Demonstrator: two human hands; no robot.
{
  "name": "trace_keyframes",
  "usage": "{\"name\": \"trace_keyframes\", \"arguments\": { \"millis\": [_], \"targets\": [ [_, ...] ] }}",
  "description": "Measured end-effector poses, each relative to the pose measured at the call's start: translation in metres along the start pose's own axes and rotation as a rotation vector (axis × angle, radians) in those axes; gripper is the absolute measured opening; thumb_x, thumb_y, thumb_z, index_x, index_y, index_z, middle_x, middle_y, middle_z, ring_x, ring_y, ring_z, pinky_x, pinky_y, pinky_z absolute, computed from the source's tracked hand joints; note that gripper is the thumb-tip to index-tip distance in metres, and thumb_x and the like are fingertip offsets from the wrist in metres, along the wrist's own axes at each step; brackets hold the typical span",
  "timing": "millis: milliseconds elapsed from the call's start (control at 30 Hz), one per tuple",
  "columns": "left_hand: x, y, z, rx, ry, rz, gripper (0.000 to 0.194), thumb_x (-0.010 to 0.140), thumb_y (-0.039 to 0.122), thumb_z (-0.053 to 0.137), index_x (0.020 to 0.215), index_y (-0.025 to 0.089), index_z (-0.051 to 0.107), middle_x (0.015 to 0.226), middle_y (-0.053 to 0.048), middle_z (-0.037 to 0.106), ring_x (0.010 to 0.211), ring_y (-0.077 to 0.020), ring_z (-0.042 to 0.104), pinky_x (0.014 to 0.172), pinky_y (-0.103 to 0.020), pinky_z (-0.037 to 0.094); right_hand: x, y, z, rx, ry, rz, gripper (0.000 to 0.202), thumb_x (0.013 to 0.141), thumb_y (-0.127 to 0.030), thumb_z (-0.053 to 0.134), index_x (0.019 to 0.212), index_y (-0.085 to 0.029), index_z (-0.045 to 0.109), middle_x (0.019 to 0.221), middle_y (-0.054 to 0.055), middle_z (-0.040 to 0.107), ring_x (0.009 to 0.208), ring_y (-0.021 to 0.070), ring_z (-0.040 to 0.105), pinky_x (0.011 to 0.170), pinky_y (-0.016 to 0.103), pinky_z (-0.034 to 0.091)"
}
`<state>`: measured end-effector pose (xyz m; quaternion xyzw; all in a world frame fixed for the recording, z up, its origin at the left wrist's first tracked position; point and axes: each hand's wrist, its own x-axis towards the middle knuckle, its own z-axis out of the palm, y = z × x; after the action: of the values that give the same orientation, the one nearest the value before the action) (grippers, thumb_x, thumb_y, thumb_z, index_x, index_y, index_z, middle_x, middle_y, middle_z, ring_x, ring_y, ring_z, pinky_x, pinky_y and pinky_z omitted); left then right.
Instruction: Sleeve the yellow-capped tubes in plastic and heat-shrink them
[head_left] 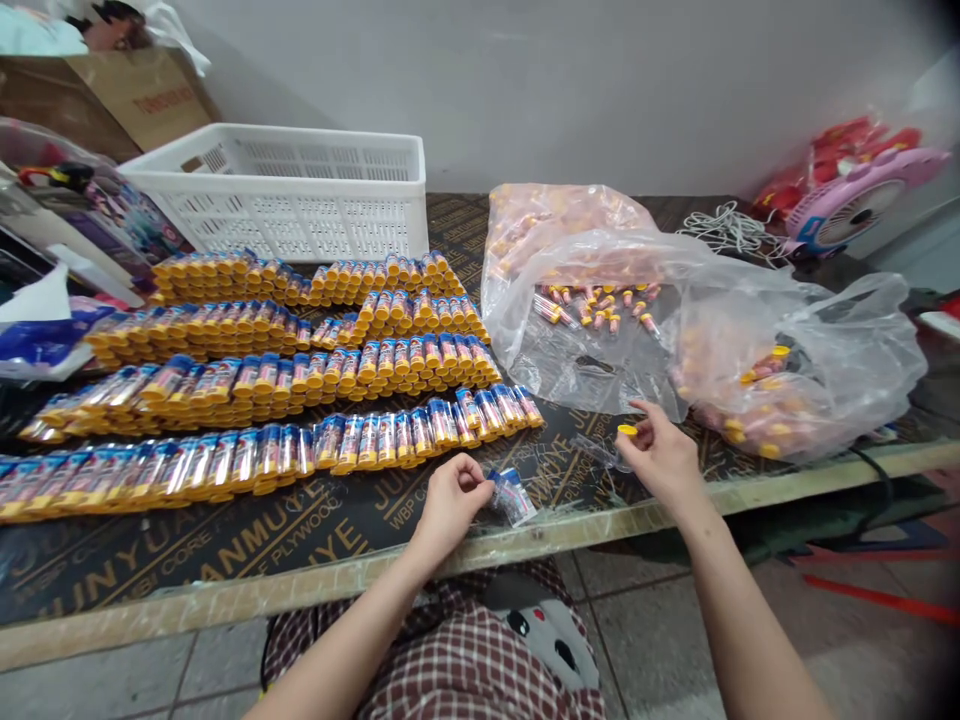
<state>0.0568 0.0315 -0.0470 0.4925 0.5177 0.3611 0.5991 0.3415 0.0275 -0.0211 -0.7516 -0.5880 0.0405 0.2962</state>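
The left hand (pixel 448 500) is curled, fingers pinching a small clear tube (pixel 512 495) at the table's (pixel 225 560) front edge. The right hand (pixel 660 455), wrist bent, pinches a yellow cap (pixel 627 430) just beside the plastic bag (pixel 600 330).

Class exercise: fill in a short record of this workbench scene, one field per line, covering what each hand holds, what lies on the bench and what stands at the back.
Left hand: pinches a small clear wrapper with blue print
Right hand: holds a yellow-capped tube
Bench: dark printed plywood
Left of the hands: rows of finished tubes, laid side by side
Right: clear plastic bags of loose tubes
Back: white slatted basket
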Motion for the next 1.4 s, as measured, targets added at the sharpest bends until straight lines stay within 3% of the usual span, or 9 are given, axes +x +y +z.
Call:
{"name": "trace_keyframes", "arguments": {
  "millis": [67, 200, 400, 533, 667, 800, 967, 1200, 1400],
  "targets": [
    [-0.004, 0.006, -0.004, -0.185, 0.025, -0.100, 0.022, 0.056, 0.018, 0.069, 0.068, 0.018, 0.050, 0.050, 0.007, 0.054, 0.048, -0.0081, 0.049, 0.052, -0.019, 0.034, -0.013, -0.027, -0.001, 0.302, -0.003, 0.061, 0.042, 0.074, -0.029, 0.059, 0.115, -0.019, 0.057, 0.074, 0.002, 0.061, 0.057, 0.0163, 0.059, 0.056, 0.029, 0.050],
    [-0.013, 0.017, -0.012, -0.448, 0.063, -0.215, 0.031, 0.047, 0.014, 0.077, 0.075, 0.014, 0.062, 0.062, 0.002, 0.064, 0.053, -0.0073, 0.053, 0.055, -0.019, 0.039, -0.041, -0.071, 0.008, 0.801, -0.177, 0.096, 0.024, 0.077, -0.033, 0.063, 0.098, -0.022, 0.065, 0.082, 0.004, 0.068, 0.067, 0.0176, 0.066, 0.060, 0.029, 0.056],
    [-0.022, 0.024, -0.023, -0.657, 0.159, -0.306, 0.032, 0.049, 0.030, 0.083, 0.071, 0.010, 0.070, 0.069, -0.004, 0.069, 0.062, -0.0103, 0.060, 0.060, -0.021, 0.047, -0.071, -0.100, 0.024, 0.987, -0.235, 0.134, 0.020, 0.077, -0.028, 0.067, 0.096, -0.022, 0.066, 0.087, 0.005, 0.070, 0.075, 0.0191, 0.068, 0.072, 0.033, 0.058],
    [-0.024, 0.025, -0.027, -0.704, 0.260, -0.326, 0.035, 0.044, 0.032, 0.086, 0.065, 0.010, 0.069, 0.063, -0.003, 0.068, 0.055, -0.0079, 0.057, 0.051, -0.018, 0.045, -0.088, -0.111, 0.025, 0.948, -0.160, 0.045, 0.018, 0.079, -0.021, 0.064, 0.096, -0.021, 0.065, 0.097, 0.006, 0.065, 0.084, 0.0188, 0.066, 0.076, 0.032, 0.057],
    [-0.024, 0.025, -0.028, -0.775, 0.356, -0.325, 0.034, 0.045, 0.031, 0.086, 0.064, 0.010, 0.068, 0.061, -0.002, 0.066, 0.051, -0.0071, 0.055, 0.049, -0.018, 0.046, -0.107, -0.118, 0.023, 0.793, 0.008, -0.176, 0.026, 0.078, -0.008, 0.061, 0.100, -0.022, 0.064, 0.101, 0.007, 0.062, 0.094, 0.0198, 0.061, 0.076, 0.032, 0.055],
    [-0.025, 0.027, -0.028, -0.860, 0.412, -0.361, 0.023, 0.055, 0.023, 0.082, 0.067, 0.010, 0.067, 0.063, -0.002, 0.067, 0.051, -0.0071, 0.056, 0.049, -0.018, 0.047, -0.122, -0.122, 0.024, 0.652, 0.111, -0.410, 0.043, 0.072, 0.002, 0.062, 0.108, -0.020, 0.062, 0.103, 0.009, 0.062, 0.095, 0.0216, 0.061, 0.079, 0.036, 0.053],
    [-0.025, 0.032, -0.028, -0.955, 0.394, -0.452, 0.008, 0.070, 0.015, 0.071, 0.070, 0.010, 0.065, 0.063, -0.003, 0.066, 0.052, -0.0084, 0.058, 0.050, -0.019, 0.049, -0.127, -0.130, 0.026, 0.576, 0.106, -0.547, 0.048, 0.072, 0.006, 0.060, 0.113, -0.019, 0.060, 0.102, 0.009, 0.063, 0.094, 0.0197, 0.061, 0.078, 0.034, 0.054],
    [-0.024, 0.033, -0.030, -0.998, 0.437, -0.512, 0.006, 0.078, 0.015, 0.062, 0.073, 0.011, 0.062, 0.061, -0.002, 0.065, 0.050, -0.0087, 0.058, 0.049, -0.020, 0.050, -0.128, -0.128, 0.031, 0.419, 0.094, -0.733, 0.051, 0.072, 0.006, 0.059, 0.119, -0.015, 0.057, 0.106, 0.012, 0.063, 0.099, 0.0198, 0.061, 0.081, 0.032, 0.055],
    [-0.026, 0.032, -0.030, -0.973, 0.426, -0.499, 0.006, 0.077, 0.015, 0.064, 0.073, 0.011, 0.062, 0.061, -0.002, 0.064, 0.050, -0.0088, 0.057, 0.049, -0.021, 0.050, -0.128, -0.128, 0.034, 0.376, 0.142, -0.710, 0.052, 0.072, 0.005, 0.061, 0.119, -0.016, 0.058, 0.104, 0.012, 0.065, 0.096, 0.0193, 0.063, 0.079, 0.032, 0.056]
  ]
}}
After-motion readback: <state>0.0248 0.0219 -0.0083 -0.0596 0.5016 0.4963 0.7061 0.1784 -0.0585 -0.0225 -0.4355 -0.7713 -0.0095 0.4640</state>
